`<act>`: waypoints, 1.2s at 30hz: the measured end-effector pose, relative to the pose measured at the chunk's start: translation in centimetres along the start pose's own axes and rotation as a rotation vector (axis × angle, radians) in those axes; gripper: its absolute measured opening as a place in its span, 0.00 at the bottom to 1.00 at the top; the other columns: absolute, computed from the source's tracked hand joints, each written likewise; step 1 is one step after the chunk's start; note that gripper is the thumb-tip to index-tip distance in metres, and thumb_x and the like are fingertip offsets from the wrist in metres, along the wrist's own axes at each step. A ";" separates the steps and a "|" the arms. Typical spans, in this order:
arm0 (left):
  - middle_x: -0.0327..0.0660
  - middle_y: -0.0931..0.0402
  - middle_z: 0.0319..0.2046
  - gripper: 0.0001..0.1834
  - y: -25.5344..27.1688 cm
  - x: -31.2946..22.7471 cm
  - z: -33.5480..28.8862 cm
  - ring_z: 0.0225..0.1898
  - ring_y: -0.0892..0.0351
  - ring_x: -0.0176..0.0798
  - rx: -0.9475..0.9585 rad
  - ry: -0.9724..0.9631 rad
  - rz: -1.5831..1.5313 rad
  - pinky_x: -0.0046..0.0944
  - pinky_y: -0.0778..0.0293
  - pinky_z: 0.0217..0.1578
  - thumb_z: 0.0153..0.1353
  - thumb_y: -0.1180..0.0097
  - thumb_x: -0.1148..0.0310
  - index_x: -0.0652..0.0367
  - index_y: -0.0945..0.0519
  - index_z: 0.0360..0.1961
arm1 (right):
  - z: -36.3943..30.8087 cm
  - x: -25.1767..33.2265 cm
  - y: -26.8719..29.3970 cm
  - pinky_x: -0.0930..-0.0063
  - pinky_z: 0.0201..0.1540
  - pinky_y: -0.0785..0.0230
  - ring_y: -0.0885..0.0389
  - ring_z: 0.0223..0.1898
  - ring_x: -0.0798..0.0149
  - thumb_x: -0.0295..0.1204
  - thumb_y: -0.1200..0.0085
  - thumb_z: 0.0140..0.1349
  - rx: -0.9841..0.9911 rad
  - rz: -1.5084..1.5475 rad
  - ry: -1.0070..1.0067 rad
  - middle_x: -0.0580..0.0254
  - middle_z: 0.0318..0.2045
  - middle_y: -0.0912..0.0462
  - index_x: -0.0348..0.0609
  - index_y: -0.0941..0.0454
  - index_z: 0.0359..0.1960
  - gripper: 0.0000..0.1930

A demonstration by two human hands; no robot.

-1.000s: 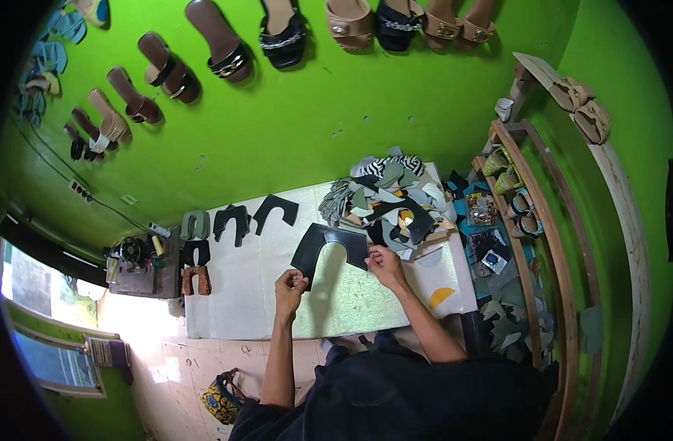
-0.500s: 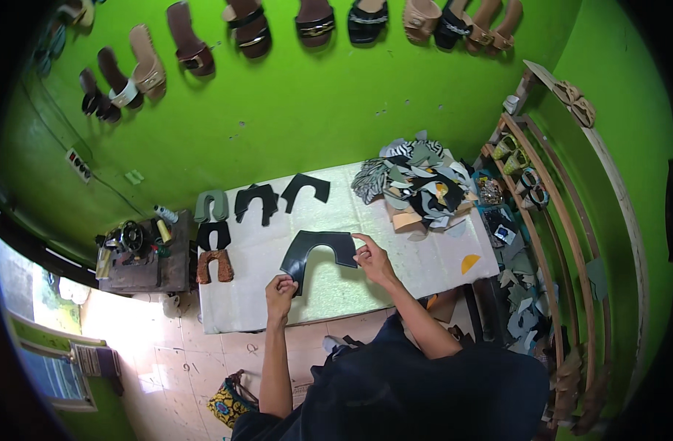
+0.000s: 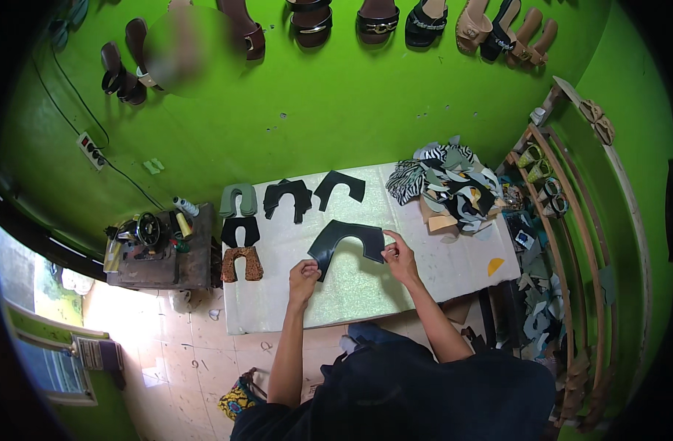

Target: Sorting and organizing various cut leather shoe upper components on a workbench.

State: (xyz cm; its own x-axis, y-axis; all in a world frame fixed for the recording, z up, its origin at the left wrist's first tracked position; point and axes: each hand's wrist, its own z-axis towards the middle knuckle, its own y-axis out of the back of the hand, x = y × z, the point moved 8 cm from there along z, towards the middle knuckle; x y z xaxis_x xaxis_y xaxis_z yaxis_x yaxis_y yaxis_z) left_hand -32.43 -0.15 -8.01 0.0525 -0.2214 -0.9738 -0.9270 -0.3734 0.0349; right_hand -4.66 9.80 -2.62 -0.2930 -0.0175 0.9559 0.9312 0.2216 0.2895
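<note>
Between my two hands a black, horseshoe-shaped sandal upper piece (image 3: 338, 228) is held above the white-covered table (image 3: 278, 298). My left hand (image 3: 303, 281) pinches its lower left end. The other end is gripped by the fingertips of my right hand (image 3: 400, 259). Beyond the held piece lie similar dark pieces, one stack (image 3: 287, 188) at the middle left and another dark piece (image 3: 339, 179) to its right. Along the table's left side sit a green stack (image 3: 239, 190), a black piece (image 3: 239, 223) and a brown textured piece (image 3: 240, 253), in a column.
A heap of scraps (image 3: 454, 191) covers the table's far right, with a yellow offcut (image 3: 495, 266) nearer. At left stands a sewing machine (image 3: 147, 229) on a dark stand. A wooden rack (image 3: 564, 220) lines the right wall; sandals (image 3: 377, 26) hang on the green wall.
My view has turned left, so the scene sits farther right in the picture. Both hands keep their hold on the black piece, which has barely shifted over the table.
</note>
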 end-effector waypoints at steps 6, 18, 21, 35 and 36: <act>0.38 0.25 0.35 0.15 -1.6 -0.8 5.3 0.33 0.26 0.28 0.049 0.061 0.052 0.26 0.26 0.37 0.51 0.41 0.85 0.65 0.21 0.42 | 4.7 -2.1 0.0 0.80 0.35 0.30 0.26 0.28 0.76 0.14 0.45 0.57 -0.124 0.012 -0.014 0.67 0.30 0.22 0.43 0.28 0.59 0.26; 0.38 0.20 0.31 0.14 -2.5 -1.6 16.8 0.31 0.23 0.28 -0.058 -0.121 0.314 0.28 0.25 0.36 0.52 0.39 0.81 0.65 0.18 0.42 | 15.0 -5.3 -2.2 0.85 0.34 0.34 0.30 0.28 0.80 0.16 0.44 0.58 -0.194 0.040 -0.072 0.72 0.26 0.25 0.34 0.23 0.42 0.10; 0.40 0.18 0.31 0.12 -2.7 -1.0 19.9 0.31 0.20 0.30 -0.063 -0.197 0.359 0.29 0.23 0.35 0.51 0.39 0.82 0.64 0.17 0.39 | 17.4 -6.1 -3.0 0.83 0.33 0.32 0.28 0.27 0.79 0.16 0.44 0.58 -0.196 0.031 -0.061 0.70 0.25 0.25 0.33 0.24 0.40 0.08; 0.47 0.18 0.27 0.10 -5.5 2.3 30.1 0.29 0.17 0.40 -0.070 -0.249 0.514 0.36 0.22 0.32 0.49 0.42 0.79 0.65 0.17 0.34 | 25.5 -11.9 -5.1 0.81 0.37 0.28 0.26 0.27 0.77 0.14 0.45 0.57 -0.247 -0.112 -0.238 0.69 0.24 0.25 0.33 0.22 0.40 0.10; 0.47 0.18 0.27 0.10 -5.7 2.2 30.2 0.29 0.17 0.42 -0.086 -0.264 0.548 0.37 0.22 0.32 0.48 0.42 0.79 0.64 0.17 0.34 | 25.8 -12.3 -5.1 0.81 0.38 0.28 0.26 0.28 0.76 0.14 0.44 0.57 -0.249 -0.113 -0.246 0.68 0.23 0.25 0.33 0.22 0.41 0.10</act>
State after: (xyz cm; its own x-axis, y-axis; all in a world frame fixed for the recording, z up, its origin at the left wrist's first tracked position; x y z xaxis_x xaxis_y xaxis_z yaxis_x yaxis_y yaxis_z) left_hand -38.27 28.66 -17.13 -0.5270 -0.1750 -0.8317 -0.7596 -0.3419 0.5533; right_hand -11.43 34.01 -17.10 -0.4126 0.2130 0.8857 0.9052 -0.0132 0.4248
